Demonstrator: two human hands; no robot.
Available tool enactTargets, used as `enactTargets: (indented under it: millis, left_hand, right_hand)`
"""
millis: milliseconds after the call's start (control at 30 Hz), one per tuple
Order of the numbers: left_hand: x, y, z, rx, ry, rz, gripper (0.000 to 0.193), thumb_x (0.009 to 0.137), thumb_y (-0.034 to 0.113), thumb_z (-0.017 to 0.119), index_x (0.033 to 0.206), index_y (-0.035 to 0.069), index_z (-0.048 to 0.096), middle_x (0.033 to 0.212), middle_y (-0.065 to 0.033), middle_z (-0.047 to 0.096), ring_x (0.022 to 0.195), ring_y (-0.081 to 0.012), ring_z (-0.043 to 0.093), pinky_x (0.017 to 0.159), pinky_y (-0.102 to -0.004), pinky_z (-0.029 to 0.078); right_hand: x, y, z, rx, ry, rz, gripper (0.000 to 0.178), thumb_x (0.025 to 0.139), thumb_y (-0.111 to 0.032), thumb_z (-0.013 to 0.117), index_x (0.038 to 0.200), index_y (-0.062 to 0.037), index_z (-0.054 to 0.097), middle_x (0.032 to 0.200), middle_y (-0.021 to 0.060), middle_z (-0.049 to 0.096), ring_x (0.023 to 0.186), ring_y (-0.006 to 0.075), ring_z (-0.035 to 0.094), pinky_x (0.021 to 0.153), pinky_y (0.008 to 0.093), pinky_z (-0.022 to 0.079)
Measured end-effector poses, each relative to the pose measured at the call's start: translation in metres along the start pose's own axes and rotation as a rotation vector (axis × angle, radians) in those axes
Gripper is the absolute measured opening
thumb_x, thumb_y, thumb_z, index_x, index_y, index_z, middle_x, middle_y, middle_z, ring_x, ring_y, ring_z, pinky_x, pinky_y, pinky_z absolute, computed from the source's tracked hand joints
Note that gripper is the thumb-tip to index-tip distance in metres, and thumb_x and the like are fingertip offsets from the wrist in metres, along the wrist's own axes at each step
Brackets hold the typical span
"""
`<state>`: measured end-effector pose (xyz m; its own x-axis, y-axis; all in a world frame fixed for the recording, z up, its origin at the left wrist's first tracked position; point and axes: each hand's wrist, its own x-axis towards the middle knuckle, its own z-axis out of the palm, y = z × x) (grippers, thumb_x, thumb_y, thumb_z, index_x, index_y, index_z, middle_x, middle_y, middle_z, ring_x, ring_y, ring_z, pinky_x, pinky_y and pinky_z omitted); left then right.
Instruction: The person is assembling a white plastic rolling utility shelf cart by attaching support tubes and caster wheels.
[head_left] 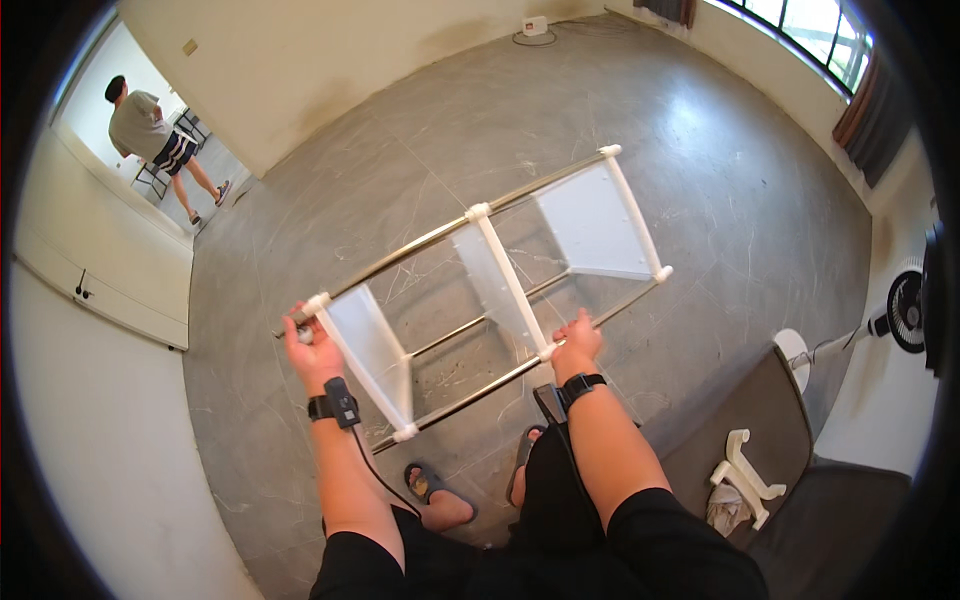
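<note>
A shelf rack of silver metal tubes, white plastic joints and white panels spans the space in front of me, lying on its side at a slant. My left hand grips it at the near-left end, where a tube sticks out past a corner joint. Against that palm shows a small pale rounded thing, too small to name. Around the near tube, just right of the middle joint, my right hand is closed. Whether the rack touches the floor, I cannot tell. Both wrists wear black straps with small devices.
At the right, a dark seat carries a white forked plastic part and a crumpled pale bag. A fan stands beyond it. Another person stands in the far-left doorway. A white box with a cable sits by the back wall.
</note>
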<state>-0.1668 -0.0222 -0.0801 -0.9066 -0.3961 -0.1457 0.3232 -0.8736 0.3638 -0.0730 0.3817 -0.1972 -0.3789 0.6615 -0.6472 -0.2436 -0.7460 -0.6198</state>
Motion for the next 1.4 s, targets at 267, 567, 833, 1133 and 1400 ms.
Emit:
enactTargets:
  millis: [267,567,833,1133,1400]
  left_hand:
    - [-0.028,0.046,0.174,0.377,-0.279,0.239,0.025,0.099,0.012,0.062,0.116,0.000,0.048,0.114,-0.0178,0.062,0.108,-0.0296,0.063,0.097,-0.0445,0.057]
    - [-0.131,-0.005,0.234,0.808,-0.509,0.427,0.033,0.098,0.004,0.063,0.122,0.008,0.041,0.107,-0.0155,0.066,0.099,-0.0270,0.068,0.087,-0.0389,0.058]
    - [-0.182,-0.055,0.182,0.967,-0.579,0.448,0.025,0.096,0.004,0.067,0.114,0.005,0.049,0.099,-0.0096,0.066,0.093,-0.0201,0.069,0.086,-0.0367,0.059]
    - [-0.225,-0.047,0.162,1.116,-0.595,0.363,0.025,0.096,0.005,0.067,0.115,0.002,0.051,0.102,-0.0105,0.068,0.095,-0.0194,0.070,0.087,-0.0355,0.057]
    - [-0.259,-0.047,0.135,1.276,-0.781,0.255,0.025,0.095,0.006,0.069,0.114,0.002,0.053,0.102,-0.0105,0.069,0.096,-0.0181,0.068,0.087,-0.0341,0.056]
  right_hand:
    - [-0.053,0.066,-0.010,0.148,-0.058,0.314,0.024,0.097,-0.020,0.061,0.088,-0.0015,0.048,0.071,0.0072,0.048,0.056,0.0199,0.049,0.046,0.0362,0.040]
    - [-0.114,0.184,-0.091,-1.434,-1.527,-0.272,0.033,0.083,-0.025,0.076,0.100,0.0030,0.069,0.091,0.0190,0.074,0.082,0.0363,0.072,0.075,0.0428,0.056]
    - [-0.100,0.248,-0.132,-1.147,-1.164,0.629,0.013,0.086,-0.013,0.067,0.084,-0.0023,0.074,0.089,0.0154,0.075,0.078,0.0260,0.074,0.070,0.0385,0.058]
    - [-0.177,0.152,-0.089,-1.411,-1.584,0.590,0.020,0.090,-0.020,0.064,0.083,-0.0050,0.074,0.078,0.0110,0.072,0.078,0.0168,0.070,0.068,0.0364,0.058]
    - [-0.222,-0.092,-0.036,-1.216,-2.117,0.399,0.025,0.099,-0.013,0.054,0.117,-0.0016,0.066,0.092,0.0091,0.073,0.080,0.0161,0.069,0.074,0.0315,0.055]
